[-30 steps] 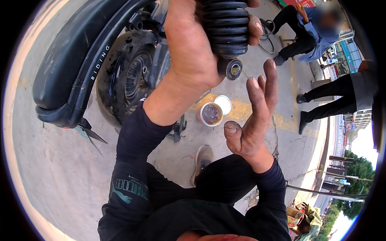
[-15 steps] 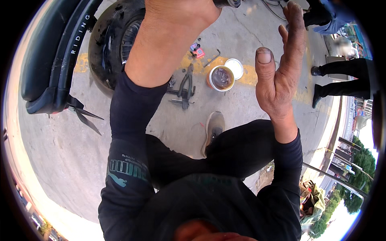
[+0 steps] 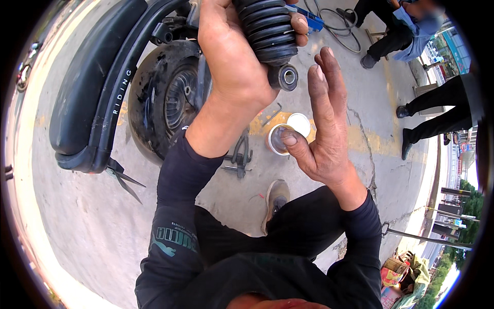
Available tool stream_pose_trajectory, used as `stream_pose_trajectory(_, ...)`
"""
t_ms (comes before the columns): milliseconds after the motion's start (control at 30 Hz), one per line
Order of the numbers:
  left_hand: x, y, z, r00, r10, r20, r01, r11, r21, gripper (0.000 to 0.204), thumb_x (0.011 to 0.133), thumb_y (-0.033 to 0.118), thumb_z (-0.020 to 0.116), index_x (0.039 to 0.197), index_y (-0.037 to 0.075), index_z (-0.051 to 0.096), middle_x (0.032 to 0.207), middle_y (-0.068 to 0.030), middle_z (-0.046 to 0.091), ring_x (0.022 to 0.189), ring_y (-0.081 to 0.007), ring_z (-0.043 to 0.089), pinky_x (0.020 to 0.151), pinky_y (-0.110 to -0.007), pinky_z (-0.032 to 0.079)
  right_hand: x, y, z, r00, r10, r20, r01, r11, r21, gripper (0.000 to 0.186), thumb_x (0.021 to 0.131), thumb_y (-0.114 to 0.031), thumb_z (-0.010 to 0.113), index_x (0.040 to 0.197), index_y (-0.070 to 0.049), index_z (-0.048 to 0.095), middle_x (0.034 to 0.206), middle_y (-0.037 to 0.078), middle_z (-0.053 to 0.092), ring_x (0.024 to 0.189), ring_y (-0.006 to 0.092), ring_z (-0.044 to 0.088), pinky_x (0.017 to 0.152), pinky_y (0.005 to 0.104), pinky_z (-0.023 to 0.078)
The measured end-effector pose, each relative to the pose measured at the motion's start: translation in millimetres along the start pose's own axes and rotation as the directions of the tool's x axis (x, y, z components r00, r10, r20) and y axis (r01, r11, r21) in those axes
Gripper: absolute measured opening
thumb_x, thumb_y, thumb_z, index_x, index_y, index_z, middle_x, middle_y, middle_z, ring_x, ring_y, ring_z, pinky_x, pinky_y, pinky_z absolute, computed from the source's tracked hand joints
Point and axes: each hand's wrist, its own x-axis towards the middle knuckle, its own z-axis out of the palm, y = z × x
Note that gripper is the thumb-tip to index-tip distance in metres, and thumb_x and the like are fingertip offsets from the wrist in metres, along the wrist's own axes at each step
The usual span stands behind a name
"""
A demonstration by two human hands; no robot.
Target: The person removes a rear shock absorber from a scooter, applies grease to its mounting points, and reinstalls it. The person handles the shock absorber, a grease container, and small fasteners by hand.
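Note:
My left hand (image 3: 234, 67) is wrapped round a shock absorber (image 3: 266, 31) with a ribbed black rubber boot, held up at the top of the view. Its round mounting eye (image 3: 287, 78) points down toward me, and the upper end runs out of the picture. To the right of the eye, without touching it, my right hand (image 3: 327, 123) is raised with fingers stretched and thumb out. Nothing is in it, and dark grime marks its fingers. Below the thumb, partly covered by it, stands a tub of brownish grease (image 3: 277, 140) beside its white lid (image 3: 298, 124).
At left is a scooter with a black seat (image 3: 98, 87) and a rear wheel (image 3: 172, 98). Pliers (image 3: 240, 149) and a hex key (image 3: 271, 114) lie on the concrete. A hose (image 3: 339, 26) curls at the back. Other people's legs (image 3: 437, 110) are at right.
The shock absorber has come down into view, with my left hand round it. My right hand has moved left and lower, closer to its end. The whole view has shifted.

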Motion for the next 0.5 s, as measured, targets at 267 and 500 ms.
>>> stream_pose_trajectory(267,5,0,1,0.998,0.053,-0.019,-0.053,0.999,0.012,0.042,0.105,0.039,0.040,0.105,0.002,0.060,0.091,-0.0120,0.065,0.079,-0.0243,0.067,0.072,-0.037,0.057,-9,5,-12,1.000,-0.021,-0.017,0.022,0.999,0.042,0.060,0.093,-0.035,0.062,0.144,-0.005,0.051,0.155,0.029,0.031,0.140,0.0421,0.038,0.110,0.0492,0.037)
stream_pose_trajectory(500,4,-3,3,0.996,-0.044,-0.071,0.040,0.997,-0.059,0.026,0.102,0.030,0.058,0.105,0.004,0.059,0.090,-0.0087,0.065,0.084,-0.0221,0.065,0.079,-0.037,0.056,-1,-2,-2,0.941,0.327,0.083,-0.291,0.664,0.689,0.070,0.103,-0.049,0.042,0.152,-0.001,0.032,0.154,0.021,0.036,0.143,0.0342,0.036,0.114,0.0510,0.033)
